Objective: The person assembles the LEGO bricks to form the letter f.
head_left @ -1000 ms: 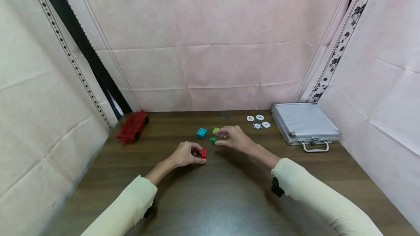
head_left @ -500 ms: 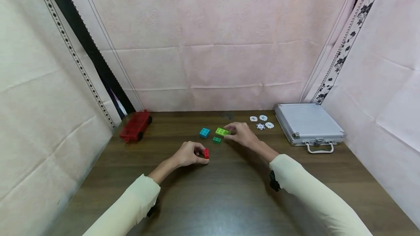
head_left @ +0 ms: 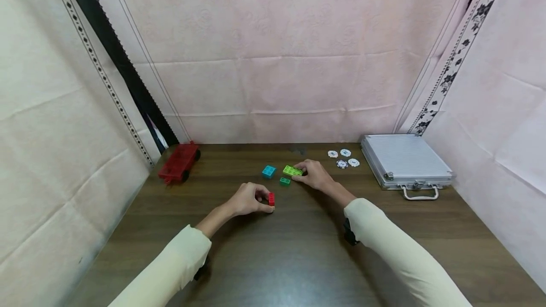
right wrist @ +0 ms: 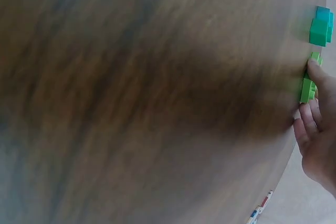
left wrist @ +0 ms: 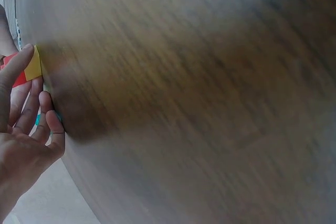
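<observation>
My left hand [head_left: 247, 199] holds a red toy brick [head_left: 271, 199] upright between thumb and fingers, over the middle of the table. In the left wrist view a yellow block [left wrist: 33, 65] shows against the red one, under the thumb. My right hand [head_left: 314, 175] grips the right end of a lime green brick [head_left: 290, 170], thumb on the near side and fingers behind. Just in front of that brick lies a small dark green brick [head_left: 285, 181]. A blue brick [head_left: 268, 171] lies to their left. In the right wrist view the dark green brick [right wrist: 318, 31] overlaps the blue one.
Several white poker chips [head_left: 342, 164] lie at the back right, beside a closed silver case [head_left: 405, 160] with its handle forward. A red toy wagon [head_left: 179, 162] with black wheels stands at the back left edge. Pale cloth [head_left: 273, 84] hangs around the wooden table [head_left: 273, 259].
My right hand has shifted from over the green bricks to the right end of the lime one, which now shows more fully. My left hand keeps its grip on the red brick. The head view has shifted slightly.
</observation>
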Action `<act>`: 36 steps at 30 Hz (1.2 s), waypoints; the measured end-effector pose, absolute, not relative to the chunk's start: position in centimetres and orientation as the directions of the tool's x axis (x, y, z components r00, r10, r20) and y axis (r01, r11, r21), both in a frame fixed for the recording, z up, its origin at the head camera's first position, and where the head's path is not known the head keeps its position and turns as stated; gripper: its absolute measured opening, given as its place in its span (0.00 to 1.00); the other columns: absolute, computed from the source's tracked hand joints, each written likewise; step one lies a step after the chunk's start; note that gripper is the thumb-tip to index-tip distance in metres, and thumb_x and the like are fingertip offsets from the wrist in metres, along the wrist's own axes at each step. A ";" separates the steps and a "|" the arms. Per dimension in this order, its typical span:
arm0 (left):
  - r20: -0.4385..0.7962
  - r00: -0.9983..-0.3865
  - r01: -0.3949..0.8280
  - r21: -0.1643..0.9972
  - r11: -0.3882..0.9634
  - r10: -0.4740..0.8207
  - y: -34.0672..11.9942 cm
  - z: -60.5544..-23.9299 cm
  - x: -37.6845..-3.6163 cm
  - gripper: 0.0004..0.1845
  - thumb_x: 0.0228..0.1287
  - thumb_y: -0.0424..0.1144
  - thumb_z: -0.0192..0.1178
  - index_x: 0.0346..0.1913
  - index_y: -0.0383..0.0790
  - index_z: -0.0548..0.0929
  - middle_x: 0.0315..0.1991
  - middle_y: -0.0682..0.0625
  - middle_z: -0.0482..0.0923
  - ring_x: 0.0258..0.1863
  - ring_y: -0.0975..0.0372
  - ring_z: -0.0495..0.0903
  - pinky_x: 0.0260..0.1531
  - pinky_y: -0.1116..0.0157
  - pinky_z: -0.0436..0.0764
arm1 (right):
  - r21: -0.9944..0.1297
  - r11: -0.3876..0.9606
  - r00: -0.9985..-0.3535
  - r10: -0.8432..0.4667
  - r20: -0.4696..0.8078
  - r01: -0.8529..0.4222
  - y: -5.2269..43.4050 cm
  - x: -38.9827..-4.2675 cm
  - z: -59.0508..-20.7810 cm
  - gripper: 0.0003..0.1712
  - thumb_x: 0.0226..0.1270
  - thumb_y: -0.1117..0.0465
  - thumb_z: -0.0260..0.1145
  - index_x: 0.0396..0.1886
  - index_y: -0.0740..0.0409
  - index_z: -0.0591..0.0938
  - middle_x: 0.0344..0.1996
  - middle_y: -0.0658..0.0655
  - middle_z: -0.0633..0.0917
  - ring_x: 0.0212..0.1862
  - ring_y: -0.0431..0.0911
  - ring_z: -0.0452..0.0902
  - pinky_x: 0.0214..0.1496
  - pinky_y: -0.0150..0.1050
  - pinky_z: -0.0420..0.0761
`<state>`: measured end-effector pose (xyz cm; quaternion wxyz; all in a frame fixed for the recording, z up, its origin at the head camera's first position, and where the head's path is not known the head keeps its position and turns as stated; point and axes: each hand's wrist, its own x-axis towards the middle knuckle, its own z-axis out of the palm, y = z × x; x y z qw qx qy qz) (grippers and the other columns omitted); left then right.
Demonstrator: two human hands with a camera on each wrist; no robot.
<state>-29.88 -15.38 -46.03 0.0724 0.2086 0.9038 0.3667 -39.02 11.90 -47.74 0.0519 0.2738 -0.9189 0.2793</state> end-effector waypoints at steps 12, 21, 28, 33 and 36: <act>0.026 -0.902 0.330 0.687 0.647 0.432 -15.3 -46.0 -29.8 0.17 0.53 0.43 0.82 0.44 0.42 0.89 0.37 0.55 0.85 0.37 0.62 0.79 0.40 0.65 0.80 | -0.490 0.641 -0.803 -0.528 0.277 -0.591 14.3 -37.3 -48.0 0.20 0.69 0.58 0.75 0.56 0.64 0.87 0.46 0.61 0.86 0.45 0.51 0.82 0.44 0.44 0.84; 0.030 -0.898 0.336 0.689 0.642 0.439 -15.5 -46.1 -29.7 0.17 0.53 0.43 0.82 0.43 0.42 0.89 0.37 0.54 0.86 0.38 0.59 0.81 0.40 0.65 0.80 | -0.464 0.580 -0.740 -0.571 0.355 -0.670 15.2 -35.7 -46.4 0.19 0.67 0.59 0.77 0.54 0.64 0.88 0.39 0.59 0.85 0.35 0.50 0.77 0.33 0.35 0.74; 0.022 -0.898 0.332 0.689 0.644 0.439 -15.6 -46.3 -29.8 0.18 0.54 0.45 0.82 0.44 0.43 0.89 0.37 0.56 0.85 0.38 0.61 0.80 0.40 0.66 0.80 | -0.459 0.540 -0.701 -0.631 0.334 -0.705 14.0 -34.3 -44.2 0.19 0.67 0.57 0.77 0.55 0.61 0.88 0.46 0.58 0.87 0.43 0.49 0.81 0.40 0.37 0.81; 0.031 -0.893 0.345 0.687 0.640 0.449 -15.5 -46.2 -29.9 0.18 0.54 0.44 0.82 0.44 0.42 0.89 0.37 0.56 0.85 0.38 0.61 0.80 0.40 0.66 0.80 | -0.451 0.507 -0.664 -0.676 0.320 -0.734 12.8 -33.3 -43.4 0.20 0.69 0.56 0.75 0.57 0.59 0.88 0.47 0.56 0.87 0.44 0.46 0.82 0.39 0.35 0.81; 0.033 -0.890 0.351 0.686 0.637 0.455 -15.5 -46.1 -29.8 0.17 0.54 0.44 0.82 0.44 0.43 0.89 0.37 0.55 0.85 0.38 0.61 0.81 0.40 0.66 0.80 | -0.446 0.477 -0.634 -0.700 0.328 -0.758 12.0 -32.9 -43.2 0.20 0.69 0.56 0.75 0.57 0.59 0.88 0.46 0.55 0.87 0.44 0.46 0.82 0.39 0.38 0.82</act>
